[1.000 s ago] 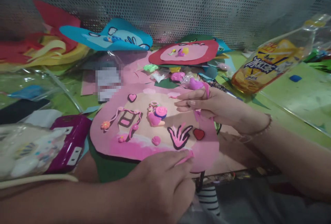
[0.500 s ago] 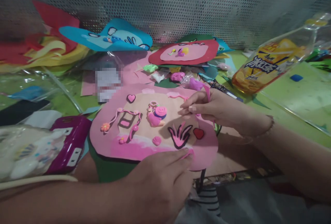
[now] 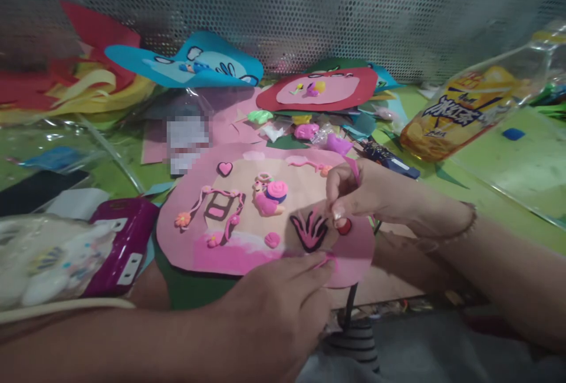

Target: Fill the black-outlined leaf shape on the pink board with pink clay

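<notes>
A pink foam craft board [image 3: 247, 253] lies in front of me, with a beige panel bearing clay shapes: a pink snail [image 3: 270, 195], a small house, a heart, a pink-and-black plant [image 3: 309, 231] and a red heart [image 3: 344, 227]. My left hand [image 3: 274, 312] pinches the board's near edge, fingers closed on it. My right hand [image 3: 367, 194] is curled over the board's right side. Its fingertips press down beside the red heart, and a pink clay strip [image 3: 354, 168] lies over its fingers.
A tilted drink bottle [image 3: 469, 112] lies at the right on the green table. A purple case [image 3: 121, 247] and a clear bag with white items [image 3: 39, 259] sit at the left. Foam cut-outs in blue [image 3: 198, 65] and red [image 3: 316, 91] and clay bits crowd the back below a perforated metal wall.
My right hand moved from the board's upper middle to the right and down, curling its fingers onto the spot by the red heart. My left hand stayed on the near edge.
</notes>
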Motion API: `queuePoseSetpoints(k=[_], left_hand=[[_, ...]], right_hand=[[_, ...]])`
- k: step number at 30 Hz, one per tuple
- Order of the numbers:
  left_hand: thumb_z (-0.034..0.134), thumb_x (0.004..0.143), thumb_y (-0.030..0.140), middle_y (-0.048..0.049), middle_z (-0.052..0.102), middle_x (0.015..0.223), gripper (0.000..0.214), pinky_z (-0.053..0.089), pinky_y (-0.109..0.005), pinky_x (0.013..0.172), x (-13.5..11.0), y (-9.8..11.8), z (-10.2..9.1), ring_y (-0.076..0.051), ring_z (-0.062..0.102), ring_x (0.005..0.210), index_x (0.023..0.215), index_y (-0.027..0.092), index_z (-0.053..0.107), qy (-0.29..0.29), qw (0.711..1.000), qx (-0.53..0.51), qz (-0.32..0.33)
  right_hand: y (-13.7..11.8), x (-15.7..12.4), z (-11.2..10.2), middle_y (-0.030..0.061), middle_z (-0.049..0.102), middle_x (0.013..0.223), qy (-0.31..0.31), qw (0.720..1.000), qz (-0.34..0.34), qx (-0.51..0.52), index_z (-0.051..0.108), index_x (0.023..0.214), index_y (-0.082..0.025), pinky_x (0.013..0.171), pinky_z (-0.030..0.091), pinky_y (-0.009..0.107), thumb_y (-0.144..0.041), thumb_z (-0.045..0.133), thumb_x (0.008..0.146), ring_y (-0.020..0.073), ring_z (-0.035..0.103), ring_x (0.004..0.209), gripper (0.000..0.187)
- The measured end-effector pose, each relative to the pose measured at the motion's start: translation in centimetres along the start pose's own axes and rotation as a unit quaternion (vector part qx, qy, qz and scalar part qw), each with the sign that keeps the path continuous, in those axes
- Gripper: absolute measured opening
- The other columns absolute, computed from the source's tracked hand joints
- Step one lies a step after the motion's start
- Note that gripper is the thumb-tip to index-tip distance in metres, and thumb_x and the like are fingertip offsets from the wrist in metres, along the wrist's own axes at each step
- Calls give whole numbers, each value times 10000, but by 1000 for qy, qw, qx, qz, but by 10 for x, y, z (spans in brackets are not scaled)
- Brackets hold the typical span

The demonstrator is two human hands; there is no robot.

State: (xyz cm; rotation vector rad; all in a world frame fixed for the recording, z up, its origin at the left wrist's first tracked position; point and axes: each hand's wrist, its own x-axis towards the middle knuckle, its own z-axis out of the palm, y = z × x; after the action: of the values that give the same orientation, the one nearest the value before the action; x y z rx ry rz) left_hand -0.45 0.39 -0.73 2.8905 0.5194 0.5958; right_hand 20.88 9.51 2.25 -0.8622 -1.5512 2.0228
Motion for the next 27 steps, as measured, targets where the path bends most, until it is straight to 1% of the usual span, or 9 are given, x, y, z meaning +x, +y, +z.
queuePoseSetpoints(k=[4, 7, 9, 10, 13, 17, 20, 24, 27], left_hand=[[413, 907, 111, -111, 661, 1111, 276, 284, -269, 1113, 0, -1, 1, -208, 534, 1167, 1021, 41, 655, 8, 1000, -9, 10], [394, 911, 69, -101, 670, 1067, 287, 254, -293, 1129, 0, 0, 2, -221, 514, 1188, 1020, 34, 657, 3, 1000, 5, 14], [395, 915, 75, -106, 666, 1072, 288, 260, -308, 1129, 0, 1, 2, -232, 510, 1192, 1038, 27, 650, -5, 1000, 2, 22], [395, 917, 78, -107, 662, 1083, 291, 269, -310, 1126, -1, 1, 2, -233, 508, 1194, 1061, 23, 642, -6, 1000, -2, 20], [385, 919, 71, -116, 657, 1098, 301, 283, -317, 1123, -2, 2, 1, -237, 499, 1208, 1085, 15, 631, -16, 1000, -8, 20], [408, 917, 81, -147, 636, 1147, 290, 282, -351, 1128, -3, 3, 1, -264, 468, 1244, 1087, 6, 631, -32, 999, 6, 31], [402, 927, 91, -141, 637, 1153, 290, 291, -337, 1125, -3, 3, 2, -253, 472, 1241, 1089, 9, 629, -17, 1000, 3, 19], [388, 924, 74, -130, 631, 1172, 303, 289, -308, 1124, -3, 4, 3, -227, 473, 1238, 1107, 9, 621, -4, 1000, 3, 1], [398, 908, 49, -125, 652, 1118, 289, 292, -323, 1123, -3, 4, 3, -237, 493, 1215, 1056, 16, 645, -6, 1000, 15, 18]], right_hand=[[0, 3, 2, 15, 730, 796, 8, 1000, -1, 0, 677, 794, -144, 646, 531, 163, -150, 722, 741, 87, 683, 738, 70], [-1, 4, 3, 20, 726, 820, 22, 999, 0, -28, 678, 891, -139, 631, 519, 157, -127, 659, 792, 78, 675, 734, 101], [-2, 4, 3, 23, 723, 831, 30, 999, 8, -43, 672, 940, -135, 620, 510, 152, -125, 640, 806, 76, 672, 730, 138], [-2, 3, 3, 28, 723, 850, 30, 999, 11, -42, 672, 948, -133, 640, 516, 159, -129, 647, 801, 82, 675, 752, 149], [-1, 3, 1, 28, 727, 869, 11, 1000, 15, -11, 675, 914, -136, 725, 541, 198, -123, 699, 750, 101, 685, 802, 166], [-1, 4, -3, 3, 719, 768, -2, 1000, 24, 3, 665, 838, -145, 636, 545, 171, -133, 757, 686, 90, 683, 706, 178], [0, 4, -5, -1, 710, 755, 1, 1000, 22, -14, 661, 842, -142, 625, 542, 168, -150, 772, 673, 88, 677, 685, 202], [0, 4, -4, -3, 717, 733, -2, 1000, 29, -1, 658, 845, -146, 628, 539, 164, -138, 762, 682, 87, 682, 683, 193], [-2, 3, -1, 21, 731, 803, -14, 999, 35, -9, 669, 858, -137, 707, 548, 192, -153, 707, 751, 94, 688, 752, 115]])
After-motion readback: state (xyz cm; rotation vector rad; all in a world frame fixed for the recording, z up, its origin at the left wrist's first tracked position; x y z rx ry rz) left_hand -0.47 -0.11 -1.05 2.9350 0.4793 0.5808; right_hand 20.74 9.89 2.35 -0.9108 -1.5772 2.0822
